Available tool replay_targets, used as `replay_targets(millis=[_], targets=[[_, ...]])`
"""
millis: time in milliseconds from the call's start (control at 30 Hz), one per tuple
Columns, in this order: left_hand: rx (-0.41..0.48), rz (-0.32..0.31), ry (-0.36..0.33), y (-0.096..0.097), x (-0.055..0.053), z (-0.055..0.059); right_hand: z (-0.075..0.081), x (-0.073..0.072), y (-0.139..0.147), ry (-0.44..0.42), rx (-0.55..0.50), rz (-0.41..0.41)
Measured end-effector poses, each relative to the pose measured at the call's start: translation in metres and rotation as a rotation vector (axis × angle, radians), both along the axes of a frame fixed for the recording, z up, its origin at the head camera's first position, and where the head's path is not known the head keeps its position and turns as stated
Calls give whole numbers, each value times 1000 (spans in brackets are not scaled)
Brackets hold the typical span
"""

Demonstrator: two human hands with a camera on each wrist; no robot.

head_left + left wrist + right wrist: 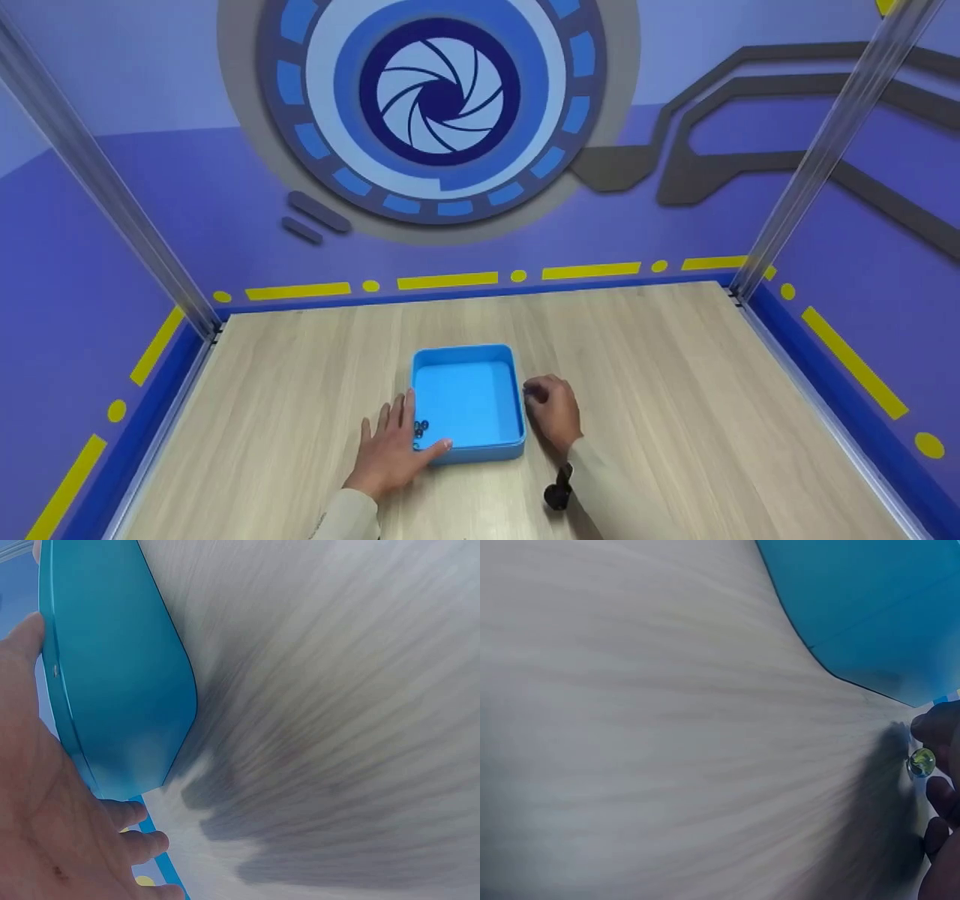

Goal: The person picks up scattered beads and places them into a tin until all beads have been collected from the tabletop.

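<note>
A square light-blue box (469,454) without a lid stands on the wooden table. Several small dark marbles (421,429) lie in its near-left corner. My left hand (388,454) rests against that corner with straight, spread fingers, its thumb over the front rim. In the left wrist view the thumb (28,636) touches the rim of the box (120,667). Just outside the right wall, my right hand (553,411) pinches a clear glass marble (922,763) with a green and yellow swirl, close over the table.
Pale wood tabletop (300,390) surrounds the box. Behind it rises a purple wall panel (420,255) with a large printed circle, and metal posts (817,150) stand at the back corners. A black round object (557,495) is at the right wrist.
</note>
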State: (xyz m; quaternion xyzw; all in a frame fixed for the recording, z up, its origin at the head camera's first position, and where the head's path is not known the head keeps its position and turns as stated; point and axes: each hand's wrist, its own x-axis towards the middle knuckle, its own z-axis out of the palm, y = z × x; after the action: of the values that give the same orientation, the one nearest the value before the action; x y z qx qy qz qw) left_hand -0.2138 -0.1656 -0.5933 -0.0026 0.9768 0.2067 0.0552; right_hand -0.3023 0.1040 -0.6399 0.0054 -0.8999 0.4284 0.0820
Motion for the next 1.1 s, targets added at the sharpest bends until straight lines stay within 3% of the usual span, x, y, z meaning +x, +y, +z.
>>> replay_targets(millis=[700, 1100], targets=[[5, -8, 4, -1, 1, 1, 6, 7, 6, 68, -47, 5], [1, -12, 3, 0, 1, 1, 11, 13, 10, 39, -73, -9]])
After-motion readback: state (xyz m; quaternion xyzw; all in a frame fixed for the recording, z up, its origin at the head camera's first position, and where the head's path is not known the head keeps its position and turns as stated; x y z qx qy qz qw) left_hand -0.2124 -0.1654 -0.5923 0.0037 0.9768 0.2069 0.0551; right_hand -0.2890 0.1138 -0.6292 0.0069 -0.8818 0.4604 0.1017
